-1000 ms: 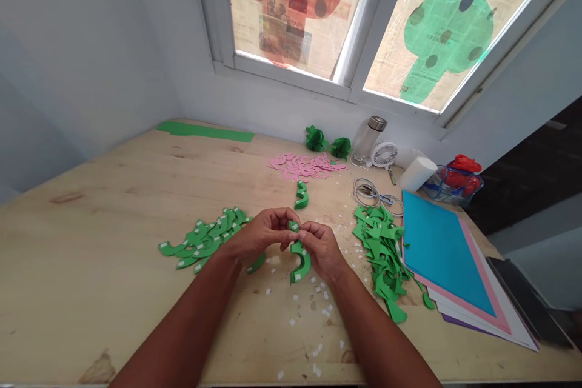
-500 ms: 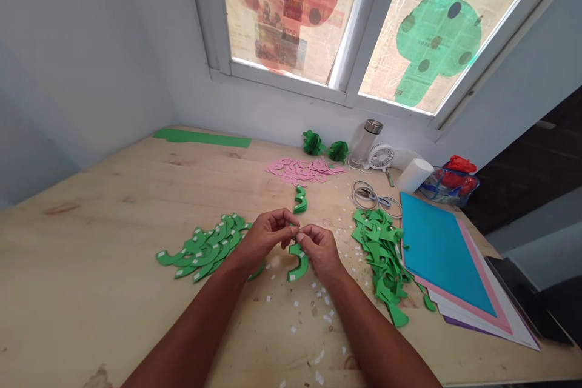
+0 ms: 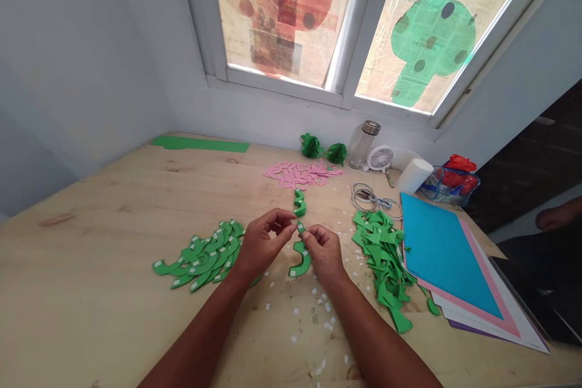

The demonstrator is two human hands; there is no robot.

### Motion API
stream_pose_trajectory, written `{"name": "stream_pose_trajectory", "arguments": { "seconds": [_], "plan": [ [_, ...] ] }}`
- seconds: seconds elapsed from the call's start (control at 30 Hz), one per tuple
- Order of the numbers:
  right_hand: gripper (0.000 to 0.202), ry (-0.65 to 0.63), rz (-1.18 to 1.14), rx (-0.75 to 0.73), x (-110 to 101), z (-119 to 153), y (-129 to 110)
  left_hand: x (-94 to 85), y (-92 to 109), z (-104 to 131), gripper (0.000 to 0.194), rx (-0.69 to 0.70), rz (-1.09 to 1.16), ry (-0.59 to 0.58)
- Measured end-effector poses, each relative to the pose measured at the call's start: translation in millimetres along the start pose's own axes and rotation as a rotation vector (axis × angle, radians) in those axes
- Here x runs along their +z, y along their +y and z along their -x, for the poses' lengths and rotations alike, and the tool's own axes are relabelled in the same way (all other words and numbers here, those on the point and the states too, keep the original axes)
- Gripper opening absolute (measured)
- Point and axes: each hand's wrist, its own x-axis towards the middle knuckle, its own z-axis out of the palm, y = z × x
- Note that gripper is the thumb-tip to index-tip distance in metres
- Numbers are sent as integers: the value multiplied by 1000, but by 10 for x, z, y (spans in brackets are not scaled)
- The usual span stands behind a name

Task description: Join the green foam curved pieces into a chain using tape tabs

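Observation:
A curved green piece (image 3: 300, 267) with small white squares on it is pinched near its upper end in my right hand (image 3: 324, 248). Just left of that end is my left hand (image 3: 268, 239), thumb and forefinger curled close together; whether a small bit sits between those fingertips is too small to tell. Beyond my hands lies a short stack of curved green pieces (image 3: 299, 203). To the left, many overlapping green curved pieces (image 3: 211, 254) carry white squares, partly hidden by my left hand.
Pink cut shapes (image 3: 302, 174) lie farther back. Green scraps (image 3: 382, 260), scissors (image 3: 366, 196) and blue sheets (image 3: 448, 248) are on the right. A bottle (image 3: 365, 145), a fan (image 3: 380, 157) and a white roll (image 3: 416, 176) stand behind. A person's hand (image 3: 557, 216) shows at the far right.
My left fingertips have parted slightly from my right ones, and the green tip between them now shows. A person's hand has come into view at the right edge.

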Motion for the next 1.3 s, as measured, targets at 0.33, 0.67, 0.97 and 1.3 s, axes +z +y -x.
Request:
{"name": "stream_pose_trajectory", "arguments": {
  "seconds": [0.33, 0.67, 0.97, 1.3],
  "plan": [
    [15, 83, 340, -240, -21, 50, -53, 63, -36, 53, 14, 295, -406, -7],
    [13, 89, 487, -401, 0, 130, -147, 29, -2, 43, 15, 274, -361, -38],
    [13, 116, 587, -531, 2, 142, -145, 53, 25, 79, 14, 380, -505, 20],
    [12, 94, 654, -620, -18, 133, -98, 5, 15, 57, 17, 347, -453, -80]
  ]
}}
